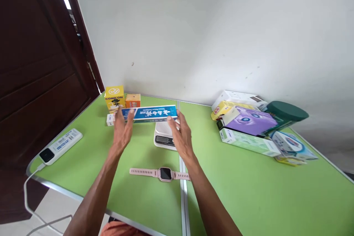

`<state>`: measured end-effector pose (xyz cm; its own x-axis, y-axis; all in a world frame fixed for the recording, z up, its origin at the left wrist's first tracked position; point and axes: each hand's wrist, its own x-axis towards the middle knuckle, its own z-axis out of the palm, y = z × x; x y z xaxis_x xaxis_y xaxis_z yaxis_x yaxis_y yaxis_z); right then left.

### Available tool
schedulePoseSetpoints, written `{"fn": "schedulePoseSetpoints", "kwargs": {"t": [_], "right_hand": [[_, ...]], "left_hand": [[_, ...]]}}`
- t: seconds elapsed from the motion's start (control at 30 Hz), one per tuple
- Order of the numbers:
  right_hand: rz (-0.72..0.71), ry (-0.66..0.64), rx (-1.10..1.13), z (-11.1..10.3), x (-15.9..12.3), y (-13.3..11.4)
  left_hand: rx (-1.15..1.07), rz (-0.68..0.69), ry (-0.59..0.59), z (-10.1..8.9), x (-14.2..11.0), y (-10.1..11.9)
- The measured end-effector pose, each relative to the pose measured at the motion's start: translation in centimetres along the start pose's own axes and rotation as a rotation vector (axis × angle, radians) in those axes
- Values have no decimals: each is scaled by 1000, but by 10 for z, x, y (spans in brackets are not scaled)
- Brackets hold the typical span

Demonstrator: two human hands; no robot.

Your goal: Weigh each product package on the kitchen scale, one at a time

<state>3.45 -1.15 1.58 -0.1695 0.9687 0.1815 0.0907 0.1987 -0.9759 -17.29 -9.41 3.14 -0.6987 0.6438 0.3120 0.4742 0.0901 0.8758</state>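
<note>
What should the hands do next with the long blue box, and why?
Maybe lower the long blue box gently onto the white scale. The left hand and right hand hold it near its two ends, and in this view it overlaps the scale's far edge.

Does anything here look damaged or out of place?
Yes, mildly: small dark marks spot the otherwise plain wall behind the table. At right, boxes crowd together at uneven angles, looking untidy. I see no spill.
</note>
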Motion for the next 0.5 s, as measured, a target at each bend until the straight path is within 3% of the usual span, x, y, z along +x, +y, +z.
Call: {"fn": "schedulePoseSetpoints", "kwargs": {"t": [0.13, 0.23, 0.33, 0.5], "right_hand": [[1, 140, -117, -52, 3, 19], [23, 180, -162, -70, 5, 41], [34, 172, -152, -73, 6, 63], [8, 213, -50, -70, 11, 97]], "left_hand": [[-43, -106, -238, 57, -14, 3], [-8, -151, -328, 85, -16, -1], [18, -126, -332, 95, -13, -6], [-44, -94, -281, 95, -9, -22]]}}
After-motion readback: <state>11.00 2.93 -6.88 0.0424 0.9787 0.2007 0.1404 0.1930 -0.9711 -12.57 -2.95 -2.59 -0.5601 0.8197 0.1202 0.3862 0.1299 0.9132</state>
